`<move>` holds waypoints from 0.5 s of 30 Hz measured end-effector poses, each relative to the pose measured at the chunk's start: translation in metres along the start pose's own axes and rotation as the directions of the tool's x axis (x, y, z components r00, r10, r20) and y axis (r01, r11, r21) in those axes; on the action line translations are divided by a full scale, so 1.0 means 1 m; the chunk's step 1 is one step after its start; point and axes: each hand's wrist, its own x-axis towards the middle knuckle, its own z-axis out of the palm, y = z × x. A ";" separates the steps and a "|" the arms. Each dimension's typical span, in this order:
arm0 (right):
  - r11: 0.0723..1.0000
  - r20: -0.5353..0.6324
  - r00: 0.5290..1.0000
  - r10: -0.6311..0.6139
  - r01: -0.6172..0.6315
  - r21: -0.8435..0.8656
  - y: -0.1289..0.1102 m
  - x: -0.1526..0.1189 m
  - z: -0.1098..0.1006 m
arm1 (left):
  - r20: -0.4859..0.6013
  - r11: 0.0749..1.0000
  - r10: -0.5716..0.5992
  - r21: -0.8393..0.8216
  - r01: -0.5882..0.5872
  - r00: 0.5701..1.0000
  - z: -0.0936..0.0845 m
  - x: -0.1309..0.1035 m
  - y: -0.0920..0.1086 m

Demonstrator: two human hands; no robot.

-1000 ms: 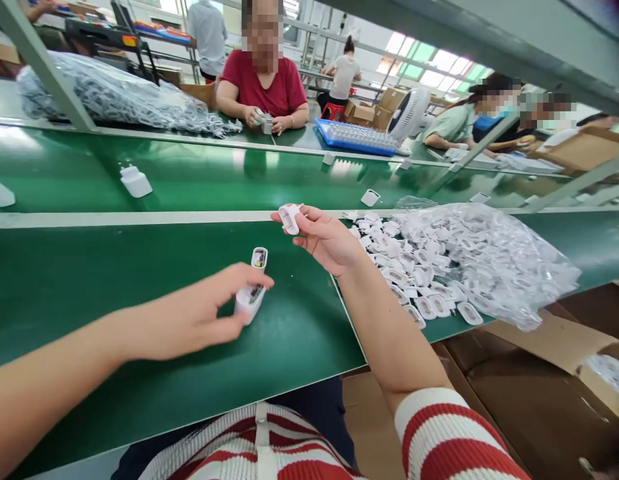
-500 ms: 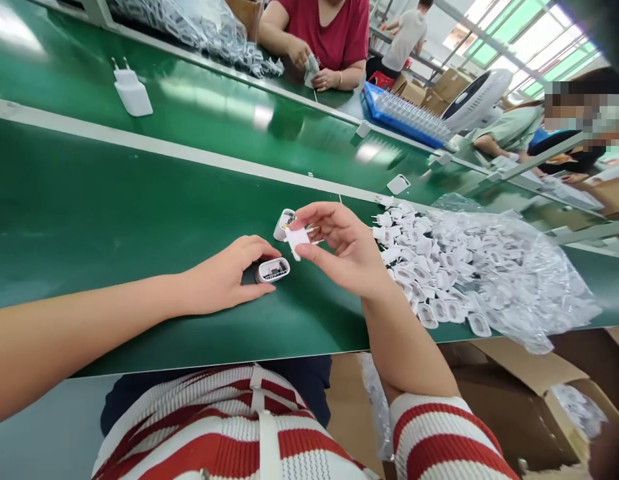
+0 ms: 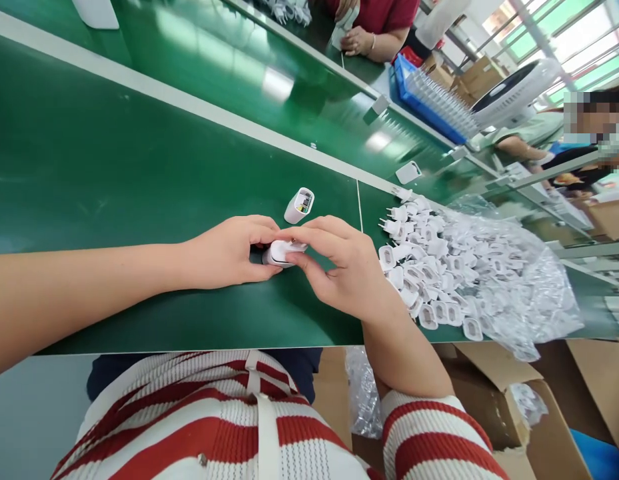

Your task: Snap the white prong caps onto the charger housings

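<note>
Both bare forearms reach forward and meet near the middle. The left hand (image 3: 229,252) comes in from the left, palm turned inward, its fingers (image 3: 262,230) curled with thumb below. The right hand (image 3: 342,270) angles in from the near right, wrist bent, fingers (image 3: 309,237) pinched toward the left hand's fingertips, almost touching.

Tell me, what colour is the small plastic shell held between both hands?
White: the small plastic charger shell, pinched between left hand and right hand, head view.
</note>
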 end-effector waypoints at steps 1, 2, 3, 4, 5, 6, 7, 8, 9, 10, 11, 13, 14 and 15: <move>1.000 -0.003 1.000 0.007 -0.007 -0.009 -0.001 0.000 0.000 | 0.000 1.000 -0.003 0.008 0.003 1.000 0.000 0.000 -0.001; 1.000 -0.003 1.000 0.010 -0.010 -0.020 -0.003 -0.001 -0.001 | -0.001 1.000 -0.008 0.017 0.008 1.000 0.000 0.000 -0.002; 0.999 -0.001 1.000 0.007 -0.007 -0.031 -0.004 -0.002 -0.001 | 0.000 1.000 -0.015 0.027 0.015 1.000 0.000 0.000 -0.003; 0.999 0.000 1.000 0.002 -0.002 -0.043 -0.004 -0.002 -0.002 | 0.005 0.999 -0.020 0.036 0.020 1.000 0.000 0.000 -0.003; 0.999 -0.002 1.000 -0.005 0.005 -0.053 -0.005 -0.003 -0.002 | 0.008 0.999 -0.026 0.041 0.026 1.000 0.000 -0.001 -0.004; 0.998 -0.007 1.000 -0.011 0.010 -0.061 -0.006 -0.003 -0.002 | 0.010 0.999 -0.030 0.043 0.030 0.999 0.000 -0.001 -0.004; 0.998 -0.013 1.000 -0.013 0.012 -0.068 -0.006 -0.004 -0.002 | 0.010 0.999 -0.033 0.042 0.032 0.999 0.000 -0.001 -0.004; 0.997 -0.016 1.000 -0.012 0.011 -0.074 -0.007 -0.004 -0.002 | 0.011 0.999 -0.034 0.041 0.034 0.999 0.000 -0.001 -0.003; 0.996 -0.017 1.000 -0.008 0.007 -0.084 -0.007 -0.004 -0.001 | 0.011 0.999 -0.034 0.043 0.034 0.999 0.000 -0.001 -0.003; 0.995 -0.016 1.000 -0.001 0.000 -0.099 -0.008 -0.004 0.000 | 0.010 0.998 -0.033 0.045 0.032 0.999 0.000 -0.001 -0.003; 0.993 -0.017 1.000 0.007 -0.009 -0.116 -0.009 -0.003 0.000 | 0.006 0.998 -0.032 0.049 0.031 0.999 0.000 -0.001 -0.003; 0.990 -0.015 0.999 0.029 -0.031 -0.141 -0.011 -0.003 0.001 | -0.001 0.998 -0.033 0.056 0.033 0.999 0.001 -0.002 -0.003; 0.988 -0.015 0.999 0.040 -0.041 -0.151 -0.012 -0.003 0.001 | -0.003 0.998 -0.038 0.056 0.038 0.999 0.002 -0.002 -0.003; 0.985 -0.011 0.999 0.051 -0.052 -0.162 -0.013 -0.002 0.000 | -0.003 0.998 -0.044 0.055 0.044 0.999 0.002 -0.002 -0.003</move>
